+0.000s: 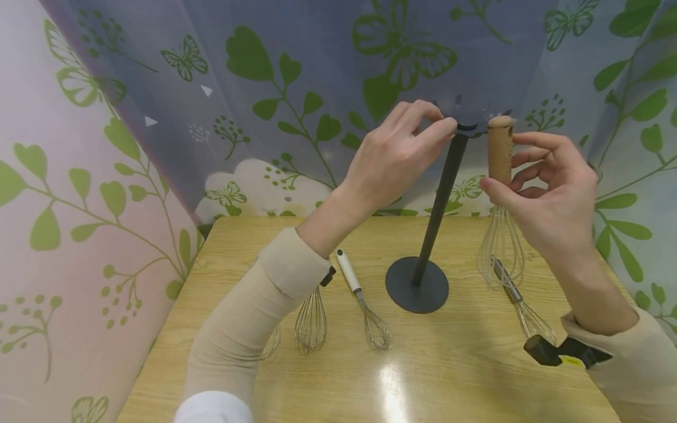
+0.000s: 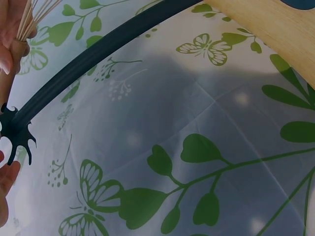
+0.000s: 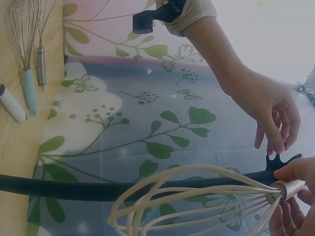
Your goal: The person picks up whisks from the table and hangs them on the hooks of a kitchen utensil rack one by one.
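A whisk with a wooden handle (image 1: 499,150) hangs upright, wires down, pinched between the thumb and fingers of my right hand (image 1: 555,194). Its pale wire loops (image 3: 197,189) fill the lower part of the right wrist view. Beside it stands a black stand (image 1: 441,211) on a round base, topped by a ring of curved hooks (image 2: 19,135). My left hand (image 1: 396,150) pinches one hook at the stand's top with thumb and forefinger. The handle's top is close to the hooks on the right; whether it hangs on one, I cannot tell.
On the wooden table (image 1: 449,382) lie a white-handled whisk (image 1: 349,273) left of the base and a metal whisk (image 1: 510,285) to its right. A mint-handled whisk (image 3: 29,91) and another metal whisk (image 3: 41,69) are partly behind my left sleeve. Leaf-patterned cloth (image 1: 296,76) stands behind.
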`<state>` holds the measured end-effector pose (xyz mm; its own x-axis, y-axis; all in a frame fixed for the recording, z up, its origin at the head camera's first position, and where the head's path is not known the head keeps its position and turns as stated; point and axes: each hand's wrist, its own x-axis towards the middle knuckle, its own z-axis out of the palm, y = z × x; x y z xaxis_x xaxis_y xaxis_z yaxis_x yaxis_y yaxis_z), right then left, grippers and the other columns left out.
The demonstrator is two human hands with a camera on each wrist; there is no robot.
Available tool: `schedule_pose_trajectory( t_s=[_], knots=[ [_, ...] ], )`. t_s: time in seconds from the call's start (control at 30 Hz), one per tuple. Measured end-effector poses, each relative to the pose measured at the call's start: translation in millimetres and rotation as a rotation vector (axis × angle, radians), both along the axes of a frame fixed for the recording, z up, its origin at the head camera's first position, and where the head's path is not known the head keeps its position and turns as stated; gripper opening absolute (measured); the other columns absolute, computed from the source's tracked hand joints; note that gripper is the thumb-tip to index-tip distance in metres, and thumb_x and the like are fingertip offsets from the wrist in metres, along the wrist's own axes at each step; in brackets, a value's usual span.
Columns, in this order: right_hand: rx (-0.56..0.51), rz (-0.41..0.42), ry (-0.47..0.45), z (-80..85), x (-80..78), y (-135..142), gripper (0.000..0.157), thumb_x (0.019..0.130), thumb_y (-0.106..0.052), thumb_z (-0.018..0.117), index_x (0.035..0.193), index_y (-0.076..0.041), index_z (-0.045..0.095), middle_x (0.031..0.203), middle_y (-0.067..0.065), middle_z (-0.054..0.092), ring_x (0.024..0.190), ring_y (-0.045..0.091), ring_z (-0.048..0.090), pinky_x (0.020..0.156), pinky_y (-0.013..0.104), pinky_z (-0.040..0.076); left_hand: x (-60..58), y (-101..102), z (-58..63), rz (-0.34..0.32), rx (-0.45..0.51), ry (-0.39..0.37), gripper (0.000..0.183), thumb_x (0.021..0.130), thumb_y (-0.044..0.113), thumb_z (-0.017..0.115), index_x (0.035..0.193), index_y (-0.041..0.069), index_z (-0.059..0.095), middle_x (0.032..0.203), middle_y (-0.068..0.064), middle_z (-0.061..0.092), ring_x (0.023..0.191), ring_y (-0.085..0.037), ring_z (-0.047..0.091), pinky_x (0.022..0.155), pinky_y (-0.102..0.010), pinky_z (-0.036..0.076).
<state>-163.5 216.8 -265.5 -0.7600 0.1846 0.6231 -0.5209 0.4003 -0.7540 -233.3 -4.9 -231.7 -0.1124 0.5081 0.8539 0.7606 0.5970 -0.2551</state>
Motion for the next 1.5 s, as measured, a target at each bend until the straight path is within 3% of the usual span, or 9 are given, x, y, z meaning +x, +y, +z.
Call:
schedule_pose_trajectory(
  t_s=[0.53,0.8,1.17,1.5],
  knots=[
    [0.016,0.016,0.067,-5.4,-5.1,-4.1,0.058,0.081,0.012,0.081,0.132,-0.011,0.068,0.095,-0.011,0.063,0.068,0.004,0.060,0.059,0.010,0.052,-0.2,0.6,0.2,0.007,-0.001,0.006,0.035,0.115,0.024,0.043,0.108,0.013,0.075,0.108,-0.005,0.071,0.098,-0.022,0.068,0.073,-0.025,0.060],
    [0.008,0.013,0.055,-8.3,-6.6,-6.6,0.057,0.082,0.010,0.082,0.132,-0.013,0.068,0.096,-0.010,0.062,0.068,0.005,0.059,0.060,0.010,0.052,-0.1,0.7,-0.5,0.002,0.000,0.000,0.029,0.113,0.022,0.047,0.107,0.013,0.074,0.107,-0.005,0.070,0.097,-0.022,0.068,0.076,-0.024,0.060],
    [0.004,0.012,0.063,-11.3,-7.5,-8.4,0.058,0.082,0.010,0.082,0.133,-0.012,0.067,0.097,-0.010,0.062,0.069,0.005,0.059,0.061,0.010,0.052,0.3,0.0,-0.9,0.013,-0.006,-0.009,0.037,0.115,0.024,0.040,0.108,0.013,0.075,0.108,-0.006,0.071,0.099,-0.023,0.068,0.076,-0.025,0.060],
    [0.002,0.010,0.079,-12.1,-8.4,-10.6,0.056,0.083,0.009,0.082,0.132,-0.012,0.068,0.097,-0.012,0.062,0.071,0.005,0.059,0.061,0.010,0.051,0.5,0.3,-0.3,0.003,0.006,-0.004,0.033,0.114,0.024,0.044,0.107,0.013,0.075,0.108,-0.006,0.071,0.097,-0.023,0.068,0.077,-0.025,0.060]
  ],
)
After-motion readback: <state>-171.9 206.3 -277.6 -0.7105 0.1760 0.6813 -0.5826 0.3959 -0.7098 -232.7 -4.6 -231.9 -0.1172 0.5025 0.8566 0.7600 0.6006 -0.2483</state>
